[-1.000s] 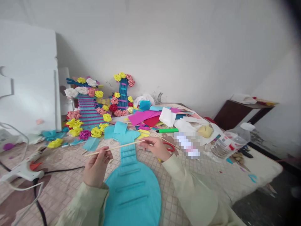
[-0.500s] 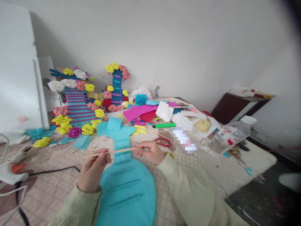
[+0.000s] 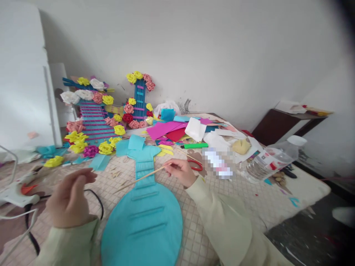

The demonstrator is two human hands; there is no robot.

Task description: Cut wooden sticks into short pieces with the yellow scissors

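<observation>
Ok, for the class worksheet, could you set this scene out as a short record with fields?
Right hand: holding a thin wooden stick near one end
Left hand: raised, no object seen in it
Main piece: turquoise guitar-shaped panel, under the stick in this view
Far left: flower-trimmed panel
Far middle: magenta paper
Right side: clear plastic bottle

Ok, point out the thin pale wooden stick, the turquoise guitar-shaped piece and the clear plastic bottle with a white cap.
Thin pale wooden stick (image 3: 148, 174): head view, midway along its shaft.
Turquoise guitar-shaped piece (image 3: 144, 221): head view, on its wide rounded body.
Clear plastic bottle (image 3: 271, 160): head view, on its label.
</observation>
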